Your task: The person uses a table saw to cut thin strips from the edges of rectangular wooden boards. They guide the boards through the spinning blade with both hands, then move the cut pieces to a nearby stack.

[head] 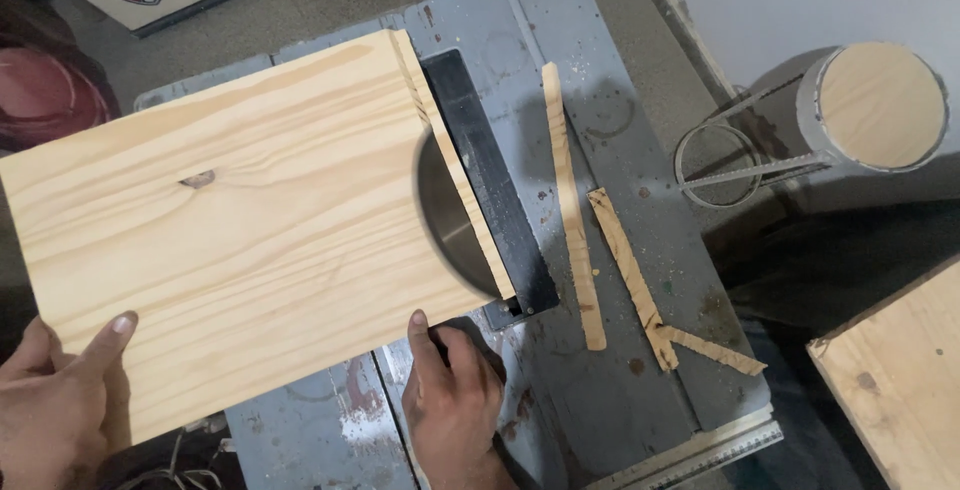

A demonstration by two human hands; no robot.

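A wide pale pine board (240, 220) with a small knot lies flat on a grey table saw (620, 150). The round saw blade (445, 215) is partway into the board's right side, splitting off a thin strip (455, 165). My left hand (55, 400) grips the board's near left corner, thumb on top. My right hand (455, 400) presses its fingertips against the board's near edge, just in front of the blade. A black insert plate (495, 190) lies beside the blade.
Three thin offcut strips (575, 210) (630, 275) (715, 350) lie on the saw top right of the blade. A round wooden stool (880, 105) with a metal frame stands at the right. Another wooden panel (900, 380) is at lower right. A ruler scale (700, 455) runs along the near edge.
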